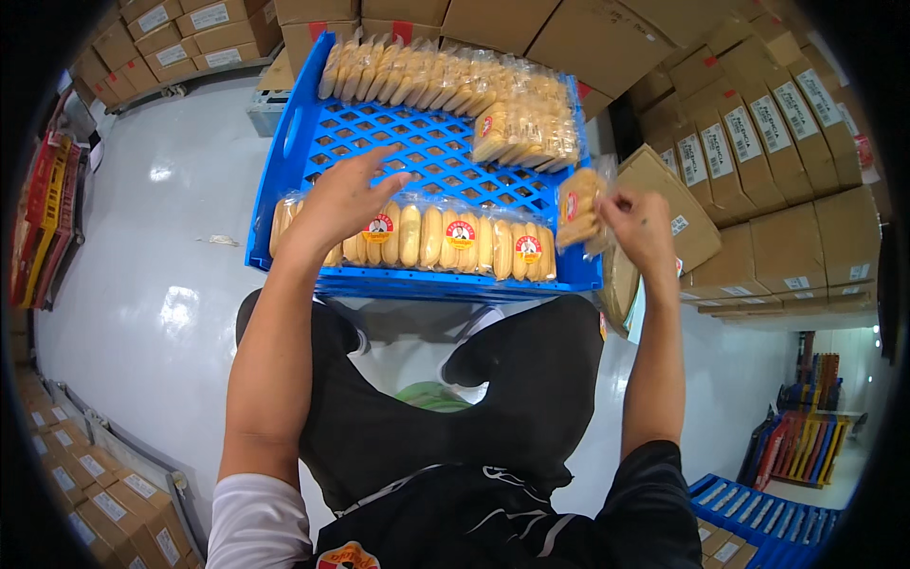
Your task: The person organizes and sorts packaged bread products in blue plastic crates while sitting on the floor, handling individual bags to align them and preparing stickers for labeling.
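A blue plastic crate (pixel 426 284) with a lattice floor lies in front of me, holding clear bags of finger-shaped biscuits. One row of bags (pixel 398 78) stands along the far side, with a second group (pixel 522 135) before it at the right. Bags with round labels (pixel 461 238) line the near side. My left hand (pixel 348 195) hovers over the crate's left part, fingers apart, holding nothing. Pinched at its edge by my right hand (pixel 636 220), a labelled bag of biscuits (pixel 579 206) is at the crate's right wall.
Cardboard boxes (pixel 775 142) are stacked behind and to the right. A cardboard piece (pixel 675 206) leans beside the crate's right end. Boxes on a cart (pixel 206 32) stand at the far left, near stacked coloured crates (pixel 43 213). My knees are close to the crate's near side.
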`<action>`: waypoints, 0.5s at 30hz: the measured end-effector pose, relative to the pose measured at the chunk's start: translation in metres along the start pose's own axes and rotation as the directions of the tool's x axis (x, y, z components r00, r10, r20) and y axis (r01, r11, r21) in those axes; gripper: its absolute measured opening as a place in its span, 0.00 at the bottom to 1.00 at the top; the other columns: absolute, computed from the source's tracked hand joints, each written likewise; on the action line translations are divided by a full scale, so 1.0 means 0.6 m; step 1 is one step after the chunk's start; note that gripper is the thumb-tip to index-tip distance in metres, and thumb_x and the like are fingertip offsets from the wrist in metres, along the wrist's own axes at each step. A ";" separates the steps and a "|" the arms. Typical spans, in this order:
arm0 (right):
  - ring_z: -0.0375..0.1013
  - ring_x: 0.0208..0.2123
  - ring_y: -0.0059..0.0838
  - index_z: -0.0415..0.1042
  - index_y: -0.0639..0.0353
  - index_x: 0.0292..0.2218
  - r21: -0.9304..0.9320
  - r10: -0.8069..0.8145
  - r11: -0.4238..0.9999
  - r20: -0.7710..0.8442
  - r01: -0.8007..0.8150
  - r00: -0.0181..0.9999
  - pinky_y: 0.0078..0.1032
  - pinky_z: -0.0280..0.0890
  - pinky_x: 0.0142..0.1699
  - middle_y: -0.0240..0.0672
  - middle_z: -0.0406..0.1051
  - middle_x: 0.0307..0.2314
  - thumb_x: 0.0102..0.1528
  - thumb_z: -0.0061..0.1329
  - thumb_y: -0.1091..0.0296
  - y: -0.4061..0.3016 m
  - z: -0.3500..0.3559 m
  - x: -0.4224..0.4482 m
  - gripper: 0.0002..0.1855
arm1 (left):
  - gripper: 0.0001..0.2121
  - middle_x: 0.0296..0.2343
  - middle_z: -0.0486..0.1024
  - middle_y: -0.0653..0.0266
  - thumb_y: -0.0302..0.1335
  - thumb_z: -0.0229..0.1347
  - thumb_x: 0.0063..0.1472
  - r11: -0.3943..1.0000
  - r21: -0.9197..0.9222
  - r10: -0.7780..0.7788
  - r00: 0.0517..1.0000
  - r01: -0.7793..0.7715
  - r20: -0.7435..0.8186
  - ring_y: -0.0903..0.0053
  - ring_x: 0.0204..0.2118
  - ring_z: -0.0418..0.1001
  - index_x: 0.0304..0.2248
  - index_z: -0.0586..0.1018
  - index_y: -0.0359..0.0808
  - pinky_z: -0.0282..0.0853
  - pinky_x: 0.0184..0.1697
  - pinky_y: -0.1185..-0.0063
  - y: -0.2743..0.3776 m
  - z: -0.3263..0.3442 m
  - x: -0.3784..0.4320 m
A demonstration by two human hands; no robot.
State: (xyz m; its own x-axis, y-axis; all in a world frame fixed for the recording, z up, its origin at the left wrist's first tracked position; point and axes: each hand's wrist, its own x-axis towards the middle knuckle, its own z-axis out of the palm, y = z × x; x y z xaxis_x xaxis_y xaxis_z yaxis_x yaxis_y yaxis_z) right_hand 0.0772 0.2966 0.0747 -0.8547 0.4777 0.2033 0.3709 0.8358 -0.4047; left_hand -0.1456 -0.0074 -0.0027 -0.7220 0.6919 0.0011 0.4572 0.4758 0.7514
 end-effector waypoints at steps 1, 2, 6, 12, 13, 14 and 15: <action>0.74 0.20 0.41 0.77 0.70 0.27 0.016 -0.040 0.999 -0.001 0.040 0.999 0.34 0.66 0.29 0.49 0.73 0.19 0.50 0.57 0.63 -0.018 -0.008 0.020 0.15 | 0.25 0.46 0.77 0.48 0.41 0.56 0.66 0.999 -0.038 0.001 1.000 -0.001 -0.003 0.60 0.48 0.76 0.57 0.72 0.35 0.71 0.51 0.69 0.003 0.002 0.001; 0.73 0.20 0.38 0.78 0.69 0.27 0.032 -0.073 0.997 0.014 0.072 0.997 0.33 0.66 0.29 0.48 0.73 0.18 0.49 0.57 0.62 -0.036 -0.014 0.041 0.15 | 0.26 0.46 0.77 0.48 0.41 0.56 0.66 0.997 -0.079 0.005 1.000 -0.005 -0.007 0.61 0.49 0.76 0.58 0.71 0.36 0.70 0.51 0.68 0.009 0.004 0.001; 0.71 0.19 0.29 0.80 0.67 0.28 0.166 -0.112 0.982 0.098 0.095 0.989 0.29 0.65 0.28 0.42 0.73 0.17 0.49 0.59 0.60 -0.080 0.038 0.142 0.15 | 0.31 0.50 0.75 0.45 0.43 0.57 0.65 0.975 -0.220 0.019 0.999 -0.025 -0.029 0.63 0.52 0.74 0.62 0.65 0.37 0.69 0.54 0.67 -0.009 0.024 0.023; 0.68 0.21 0.20 0.80 0.64 0.26 0.350 -0.141 0.933 0.146 0.082 0.979 0.26 0.62 0.28 0.33 0.72 0.16 0.51 0.59 0.58 -0.070 0.225 0.272 0.15 | 0.45 0.58 0.65 0.43 0.36 0.68 0.54 0.984 -0.134 0.135 0.985 -0.120 0.107 0.61 0.61 0.65 0.66 0.54 0.34 0.62 0.61 0.69 -0.013 0.070 0.147; 0.68 0.20 0.20 0.80 0.64 0.26 0.356 -0.150 0.930 0.130 0.095 0.980 0.26 0.63 0.28 0.33 0.72 0.16 0.51 0.59 0.58 -0.064 0.250 0.286 0.15 | 0.48 0.59 0.63 0.42 0.34 0.70 0.51 0.981 -0.092 0.179 0.979 -0.170 0.097 0.60 0.62 0.63 0.66 0.53 0.32 0.61 0.62 0.70 -0.021 0.082 0.172; 0.70 0.20 0.26 0.80 0.64 0.25 0.340 -0.149 0.935 0.127 0.098 0.981 0.29 0.64 0.29 0.37 0.73 0.16 0.50 0.59 0.58 -0.062 0.269 0.296 0.15 | 0.48 0.59 0.63 0.43 0.34 0.70 0.51 0.985 -0.056 0.168 0.983 -0.164 0.077 0.59 0.62 0.64 0.65 0.53 0.31 0.61 0.62 0.71 -0.043 0.099 0.195; 0.73 0.21 0.32 0.80 0.63 0.25 0.320 -0.145 0.942 0.126 0.098 0.981 0.32 0.66 0.30 0.40 0.74 0.17 0.50 0.59 0.58 -0.057 0.284 0.304 0.15 | 0.48 0.59 0.64 0.43 0.34 0.69 0.52 0.987 -0.024 0.161 0.985 -0.160 0.060 0.59 0.61 0.64 0.65 0.53 0.31 0.60 0.62 0.72 -0.062 0.119 0.217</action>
State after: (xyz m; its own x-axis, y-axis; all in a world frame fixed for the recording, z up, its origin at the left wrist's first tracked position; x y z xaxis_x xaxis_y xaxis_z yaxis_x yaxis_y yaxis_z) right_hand -0.1533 0.3090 -0.0264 -0.9383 0.3136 0.1457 0.1494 0.7477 -0.6470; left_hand -0.2195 0.1040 -0.0775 -0.6065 0.7907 0.0830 0.5544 0.3458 0.7570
